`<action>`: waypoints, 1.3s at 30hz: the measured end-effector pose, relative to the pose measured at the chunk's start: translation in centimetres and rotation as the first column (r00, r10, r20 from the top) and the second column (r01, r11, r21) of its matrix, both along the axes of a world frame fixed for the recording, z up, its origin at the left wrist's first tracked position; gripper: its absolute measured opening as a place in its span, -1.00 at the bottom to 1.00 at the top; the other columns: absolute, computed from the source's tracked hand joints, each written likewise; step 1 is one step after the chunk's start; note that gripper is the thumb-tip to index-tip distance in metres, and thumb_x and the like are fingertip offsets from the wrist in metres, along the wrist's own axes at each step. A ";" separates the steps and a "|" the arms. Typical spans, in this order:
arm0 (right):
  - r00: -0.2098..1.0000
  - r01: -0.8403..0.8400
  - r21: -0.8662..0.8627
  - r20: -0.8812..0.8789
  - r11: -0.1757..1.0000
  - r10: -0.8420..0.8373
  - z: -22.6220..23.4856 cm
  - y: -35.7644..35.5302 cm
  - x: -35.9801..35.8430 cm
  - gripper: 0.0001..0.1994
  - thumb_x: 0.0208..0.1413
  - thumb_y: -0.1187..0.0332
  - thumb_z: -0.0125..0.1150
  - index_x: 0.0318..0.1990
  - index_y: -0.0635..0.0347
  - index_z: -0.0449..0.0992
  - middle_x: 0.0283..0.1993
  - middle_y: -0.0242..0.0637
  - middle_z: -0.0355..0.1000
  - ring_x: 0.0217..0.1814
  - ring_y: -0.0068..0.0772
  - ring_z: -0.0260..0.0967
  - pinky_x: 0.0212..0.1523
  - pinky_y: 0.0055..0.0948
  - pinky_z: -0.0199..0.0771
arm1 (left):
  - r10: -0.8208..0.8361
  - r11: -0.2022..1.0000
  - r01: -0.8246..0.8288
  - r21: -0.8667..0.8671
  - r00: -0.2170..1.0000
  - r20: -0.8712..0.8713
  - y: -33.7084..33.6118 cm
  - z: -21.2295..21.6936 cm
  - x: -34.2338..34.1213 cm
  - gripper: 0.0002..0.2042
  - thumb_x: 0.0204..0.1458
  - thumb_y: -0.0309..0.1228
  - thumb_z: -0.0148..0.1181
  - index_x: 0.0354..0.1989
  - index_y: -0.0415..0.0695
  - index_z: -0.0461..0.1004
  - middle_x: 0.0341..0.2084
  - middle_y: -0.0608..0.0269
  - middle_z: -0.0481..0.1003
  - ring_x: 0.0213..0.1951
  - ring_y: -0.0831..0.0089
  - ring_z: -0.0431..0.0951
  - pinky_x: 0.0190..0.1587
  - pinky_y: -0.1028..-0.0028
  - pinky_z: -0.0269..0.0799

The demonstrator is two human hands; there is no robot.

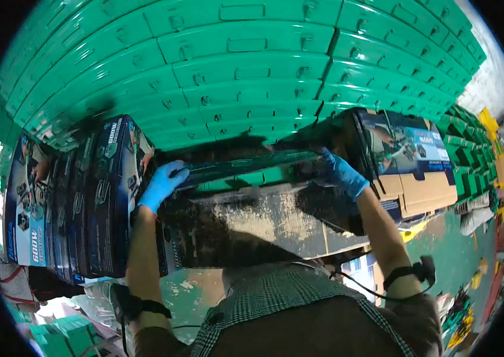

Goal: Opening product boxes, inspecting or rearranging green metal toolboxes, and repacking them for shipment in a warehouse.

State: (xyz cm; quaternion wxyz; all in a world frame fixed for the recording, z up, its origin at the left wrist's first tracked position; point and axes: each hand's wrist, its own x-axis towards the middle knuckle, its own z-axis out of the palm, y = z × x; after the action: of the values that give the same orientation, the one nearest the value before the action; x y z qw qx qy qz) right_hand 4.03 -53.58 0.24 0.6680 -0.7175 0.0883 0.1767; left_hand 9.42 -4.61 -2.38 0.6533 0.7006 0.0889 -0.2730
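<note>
Against the stack of green cases [246, 65]: long dark box [252, 202] held at chest height, left hand [161, 184] and right hand [338, 174] fingers wrapped over its top edge. Looks bulky, stiff, probably heavy; grip the ends.

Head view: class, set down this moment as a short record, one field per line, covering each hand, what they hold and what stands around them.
left hand: in a blue glove, gripping the left end of the long dark box
right hand: in a blue glove, gripping the right end of the same box
long dark box: held level between both hands, in front of the green cases
green cases: stacked in rows behind
printed boxes: standing upright in a row at left
cardboard carton: at right
</note>
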 end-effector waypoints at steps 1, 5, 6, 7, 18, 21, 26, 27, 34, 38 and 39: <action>0.987 0.026 0.037 -0.159 0.999 -0.019 -0.3 -0.3 -0.2 -0.45 0.19 -0.01 -0.03 0.20 0.19 0.25 0.10 -0.15 0.35 0.13 -0.04 0.26 0.15 -0.16 0.23 | -0.346 0.817 0.057 0.574 0.844 0.409 -0.9 0.3 -0.6 -0.36 -0.01 -0.16 0.24 0.23 -0.10 0.17 0.24 0.07 0.14 0.20 0.14 0.21 0.11 0.16 0.26; 0.722 -0.012 -0.868 0.336 0.497 0.605 -3.4 1.4 -0.2 -0.35 0.13 0.00 0.01 0.29 0.15 0.10 0.37 0.04 -0.06 0.41 0.12 -0.17 0.33 -0.02 -0.06 | -0.803 0.386 -0.070 0.920 0.466 0.372 -2.3 -1.0 -1.5 -0.26 -0.03 -0.05 0.20 0.29 -0.11 0.08 0.32 -0.01 -0.02 0.34 0.04 -0.09 0.30 0.15 -0.07; 0.724 -0.017 -0.869 0.331 0.495 0.605 -2.8 2.5 -0.4 -0.35 0.13 0.00 0.01 0.29 0.15 0.10 0.37 0.04 -0.06 0.41 0.12 -0.17 0.33 -0.02 -0.06 | -0.734 0.525 0.060 0.849 0.537 0.416 -3.2 -1.0 -2.0 -0.25 -0.03 -0.06 0.20 0.30 -0.12 0.05 0.32 -0.02 -0.03 0.37 0.02 -0.17 0.33 0.14 -0.13; 0.693 -0.103 -0.923 0.201 0.371 0.693 -2.3 3.7 -0.5 -0.32 0.12 -0.04 0.02 0.32 0.08 0.05 0.39 0.00 -0.09 0.43 0.14 -0.24 0.33 0.05 -0.14 | -0.727 0.525 0.129 0.842 0.581 0.365 -3.5 -0.4 -1.7 -0.14 -0.11 0.00 0.26 0.32 -0.11 0.01 0.33 -0.06 -0.09 0.36 0.00 -0.16 0.34 0.12 -0.16; 0.700 -0.036 -0.988 0.080 0.147 0.710 -0.8 7.0 1.6 -0.35 -0.02 0.09 0.18 0.25 0.03 0.19 0.30 -0.15 0.11 0.34 0.12 -0.03 0.31 -0.04 -0.05 | -0.897 -0.008 0.112 0.994 0.437 -0.057 -7.0 4.3 -0.4 -0.29 -0.11 0.03 0.22 0.17 -0.16 0.24 0.01 -0.09 0.41 -0.02 0.05 0.46 0.00 0.20 0.38; 0.733 -0.096 -0.962 0.106 0.255 0.672 -1.7 7.1 2.2 -0.37 -0.04 0.15 0.19 0.21 0.15 0.21 0.27 -0.08 0.13 0.31 0.11 0.00 0.31 -0.03 -0.03 | -0.890 0.134 -0.112 0.985 0.424 0.170 -5.8 1.9 -1.3 -0.41 0.00 -0.09 0.12 0.17 -0.17 0.25 0.01 0.01 0.43 -0.01 0.12 0.46 -0.08 0.20 0.41; 0.523 0.225 -0.931 0.363 0.286 0.771 -5.1 7.1 -1.5 -0.33 0.01 0.08 0.14 0.21 0.32 0.18 0.27 0.11 0.07 0.36 0.15 -0.08 0.37 0.01 -0.21 | -0.852 0.192 -0.321 0.927 0.414 0.320 -5.8 -1.5 -4.1 -0.12 -0.18 0.17 0.17 0.29 -0.09 0.10 0.23 0.07 0.15 0.27 0.12 0.10 0.18 -0.01 0.05; 0.555 0.204 -0.936 0.351 0.286 0.754 -4.9 7.0 -1.7 -0.31 0.01 0.05 0.13 0.22 0.33 0.17 0.29 0.10 0.06 0.38 0.16 -0.11 0.37 0.02 -0.24 | -0.815 0.279 -0.299 0.912 0.429 0.390 -6.2 -0.8 -4.3 -0.07 -0.24 0.19 0.21 0.29 -0.10 0.08 0.23 0.06 0.14 0.27 0.11 0.09 0.21 -0.05 -0.04; 0.501 0.212 -0.913 0.407 0.348 0.764 -4.9 12.8 -4.1 -0.39 0.00 0.08 0.17 0.24 -0.05 0.23 0.14 -0.06 0.21 0.19 0.06 0.10 0.29 0.15 -0.12 | -0.830 0.196 -0.321 0.927 0.449 0.331 -7.1 -2.1 -5.3 0.05 -0.34 0.25 0.22 0.29 -0.20 0.03 0.25 -0.09 0.06 0.30 -0.01 -0.01 0.27 -0.12 -0.27; 0.476 0.327 -0.834 0.551 0.443 0.686 -6.2 15.0 -2.5 -0.56 0.02 0.26 0.12 0.11 0.02 0.36 -0.08 -0.21 0.30 -0.03 -0.10 0.24 0.11 0.05 0.14 | -0.817 0.379 -0.366 0.850 0.300 0.493 -11.7 -2.6 -4.2 0.10 -0.33 0.42 0.01 0.31 -0.20 0.01 0.28 -0.13 0.01 0.31 -0.06 -0.04 0.27 -0.15 -0.40; 0.424 0.368 -0.805 0.590 0.465 0.687 -6.2 15.2 -2.0 -0.62 0.02 0.28 0.10 0.05 0.06 0.39 -0.11 -0.20 0.30 -0.05 -0.12 0.25 0.07 0.03 0.17 | -0.859 0.211 -0.336 0.918 0.385 0.338 -12.5 -2.9 -3.8 0.15 -0.35 0.51 -0.12 0.33 -0.17 -0.03 0.31 -0.13 -0.05 0.32 -0.06 -0.09 0.27 -0.16 -0.45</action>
State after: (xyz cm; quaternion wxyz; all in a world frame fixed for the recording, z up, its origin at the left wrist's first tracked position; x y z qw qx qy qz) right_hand 2.04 -38.40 -6.00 0.1165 -0.9251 -0.2854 -0.2216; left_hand 5.57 -17.12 -5.25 -0.0421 0.9551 -0.2746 0.1026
